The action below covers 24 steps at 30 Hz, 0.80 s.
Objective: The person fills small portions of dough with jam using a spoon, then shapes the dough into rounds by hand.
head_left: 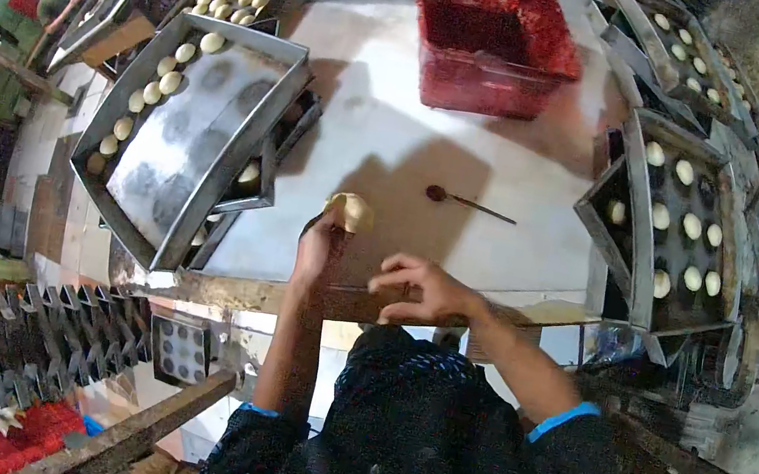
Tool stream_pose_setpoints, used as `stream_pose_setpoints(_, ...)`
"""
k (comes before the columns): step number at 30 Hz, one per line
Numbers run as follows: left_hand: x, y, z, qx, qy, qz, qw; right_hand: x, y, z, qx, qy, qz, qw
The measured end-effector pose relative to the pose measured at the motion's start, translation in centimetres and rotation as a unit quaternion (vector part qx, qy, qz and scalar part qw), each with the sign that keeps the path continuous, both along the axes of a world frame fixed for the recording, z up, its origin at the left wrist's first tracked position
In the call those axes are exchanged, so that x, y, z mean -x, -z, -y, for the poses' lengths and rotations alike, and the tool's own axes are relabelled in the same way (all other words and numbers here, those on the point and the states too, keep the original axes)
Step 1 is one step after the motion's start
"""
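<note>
My left hand (322,245) holds a pale lump of dough (351,211) up at its fingertips, above the front edge of the white work table (389,127). My right hand (421,290) hovers just right of it with fingers curled and apart, holding nothing that I can see. A small dark spoon (467,202) lies on the table beyond both hands. A red tub (491,38) of red filling stands at the far side of the table.
A metal tray (189,137) with a row of dough balls along its far left edge sits on the left, stacked over other trays. A tray (685,230) of dough balls stands on the right. More filled trays line the back.
</note>
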State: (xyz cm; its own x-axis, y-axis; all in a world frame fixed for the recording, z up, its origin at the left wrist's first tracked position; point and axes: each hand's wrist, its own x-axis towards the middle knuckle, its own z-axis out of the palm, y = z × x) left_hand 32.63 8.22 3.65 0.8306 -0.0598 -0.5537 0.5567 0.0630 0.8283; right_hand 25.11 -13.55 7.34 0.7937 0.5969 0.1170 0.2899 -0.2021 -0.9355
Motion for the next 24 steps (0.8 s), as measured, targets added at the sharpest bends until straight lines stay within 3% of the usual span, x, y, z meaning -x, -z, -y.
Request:
stream_pose_setpoints(2,3.3,-4.9,4.2,0.273,-0.065,-0.013,0.960,2.5,-2.2,3.0,-0.244,0.113,-0.186,0.945)
stream_pose_setpoints(3,4.3,-4.8,5.0,0.247,-0.007,-0.031,0.968,2.7,-2.5,5.2,-0.278,0.101,-0.112,0.949)
stream_pose_setpoints(6,8.7,-7.2,11.9,0.300,-0.012,0.014,0.954,5.2,-4.4,9.0,-0.036,0.180,0.099,0.978)
stream_pose_setpoints(7,10.4,-8.0,13.8,0.290,0.022,0.082,0.953,6.4,-4.8,9.3,0.038,0.237,0.149,0.959)
stream_pose_setpoints(9,11.9,-8.3,16.4,0.269,0.030,0.104,0.957,8.3,-5.4,10.9,0.131,0.300,0.238,0.914)
stream_pose_setpoints(12,13.5,-8.9,18.6,0.259,0.017,0.112,0.959,10.5,-7.3,13.4,0.099,0.343,0.230,0.905)
stream_pose_setpoints(14,14.5,-9.3,20.0,0.235,-0.016,0.133,0.963,9.6,-5.7,13.8,-0.064,0.488,0.222,0.842)
stream_pose_setpoints(15,15.2,-9.0,20.4,0.138,0.017,0.158,0.978,8.8,-5.9,13.6,-0.078,0.517,0.213,0.826)
stream_pose_setpoints(16,15.5,-7.1,20.5,0.114,0.087,0.208,0.967,7.8,-6.1,13.2,-0.091,0.545,0.205,0.808)
stream_pose_setpoints(18,17.0,-9.9,21.4,0.025,0.179,0.210,0.961,6.0,-5.9,12.4,-0.061,0.498,0.222,0.836)
stream_pose_setpoints(19,15.8,-10.1,20.6,0.058,0.167,0.124,0.976,4.9,-5.7,11.8,-0.096,0.503,0.168,0.842)
stream_pose_setpoints(20,14.4,-9.6,19.3,0.186,0.146,0.100,0.966,3.7,-5.5,11.5,-0.097,0.501,0.171,0.843)
stream_pose_setpoints(22,12.0,-8.0,17.3,0.331,0.088,0.073,0.937,1.4,-4.4,10.7,-0.176,0.406,0.029,0.896)
stream_pose_setpoints(23,10.5,-6.3,15.7,0.313,0.124,0.175,0.925,-0.3,-3.5,10.5,-0.222,0.392,-0.077,0.890)
stream_pose_setpoints(24,8.7,-6.3,15.1,0.434,-0.011,0.012,0.901,-2.1,-1.6,10.5,-0.217,0.389,-0.074,0.892)
